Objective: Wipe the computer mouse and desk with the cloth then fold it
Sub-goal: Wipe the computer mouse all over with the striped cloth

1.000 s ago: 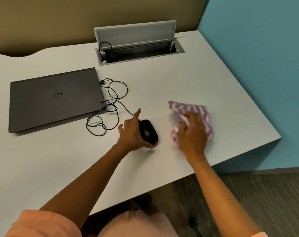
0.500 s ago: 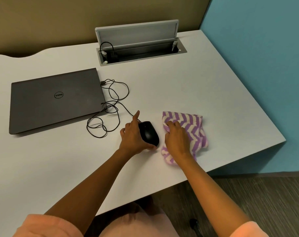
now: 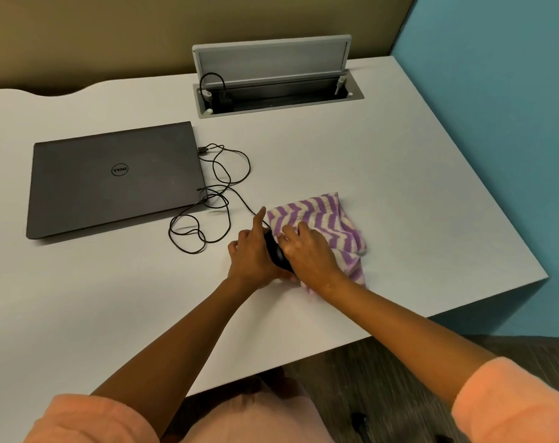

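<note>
A black wired mouse lies on the white desk, mostly hidden between my hands. My left hand grips its left side, index finger pointing up. A purple and cream zigzag cloth is draped over the mouse's right side and spreads right on the desk. My right hand presses on the cloth against the mouse. The mouse's black cable coils away to the left toward the laptop.
A closed dark laptop lies at the left. An open grey cable hatch is set in the desk at the back. A blue wall borders the desk's right edge. The desk's front edge runs just right of the cloth.
My right hand has slid the cloth leftward from the open desk until it covers the mouse's right side. My left hand has stayed on the mouse.
</note>
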Available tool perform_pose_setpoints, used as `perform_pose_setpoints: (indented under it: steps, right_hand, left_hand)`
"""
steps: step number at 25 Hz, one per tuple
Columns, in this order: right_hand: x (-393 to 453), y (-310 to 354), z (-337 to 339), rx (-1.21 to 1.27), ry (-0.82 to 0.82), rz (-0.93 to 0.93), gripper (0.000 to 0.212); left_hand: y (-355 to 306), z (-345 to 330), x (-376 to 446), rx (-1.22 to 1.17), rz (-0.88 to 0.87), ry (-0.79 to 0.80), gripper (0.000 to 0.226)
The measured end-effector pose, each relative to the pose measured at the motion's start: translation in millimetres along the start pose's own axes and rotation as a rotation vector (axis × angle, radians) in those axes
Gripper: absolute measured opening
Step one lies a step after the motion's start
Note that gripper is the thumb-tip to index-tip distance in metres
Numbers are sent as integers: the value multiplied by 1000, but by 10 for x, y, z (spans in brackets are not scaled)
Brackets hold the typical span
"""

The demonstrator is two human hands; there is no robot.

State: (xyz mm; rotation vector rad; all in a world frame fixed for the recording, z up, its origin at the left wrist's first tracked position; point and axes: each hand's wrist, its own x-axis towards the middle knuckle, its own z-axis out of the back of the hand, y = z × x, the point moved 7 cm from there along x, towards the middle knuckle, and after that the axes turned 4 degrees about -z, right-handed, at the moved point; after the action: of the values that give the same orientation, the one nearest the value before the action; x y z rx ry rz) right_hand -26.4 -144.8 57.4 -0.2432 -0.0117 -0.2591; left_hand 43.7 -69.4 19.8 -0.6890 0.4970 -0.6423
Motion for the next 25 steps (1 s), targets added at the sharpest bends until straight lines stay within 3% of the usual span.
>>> perform_pose_setpoints:
  steps: [2,4,8,10,12,16,20,22,25]
  right_hand:
    - [89,56,-20,-67,-16,75,32]
    - [184,-22,-11,-66,-8,31,31]
    - [220,-608,-125,541,32,-488,31]
    - [135,-709,-140,623,-6,-615,31]
    - [89,-569,-70,552,-60,-491,30]
    - [-35,-115,15,348,-103,-18,40]
    - [-3,-26,38,74,-156,228,41]
    - [39,-157,56,-6,-155,248,37]
    - [46,-548,92,153,-160,16,31]
  left_hand:
    - [-12,4,-26,20,5,0,151]
    - [-28,14,-48,31,10,3,153]
    - [-16,43,-49,12,31,5,157]
    - [16,59,-57,8,57,-5,160]
    - [27,64,-73,19,59,-21,161]
    - [17,72,-52,46,45,-34,156]
    - [10,61,-57,74,50,-13,154]
    - [23,85,-53,111,48,-14,153]
    - [65,138,-53,190,-1,-13,150]
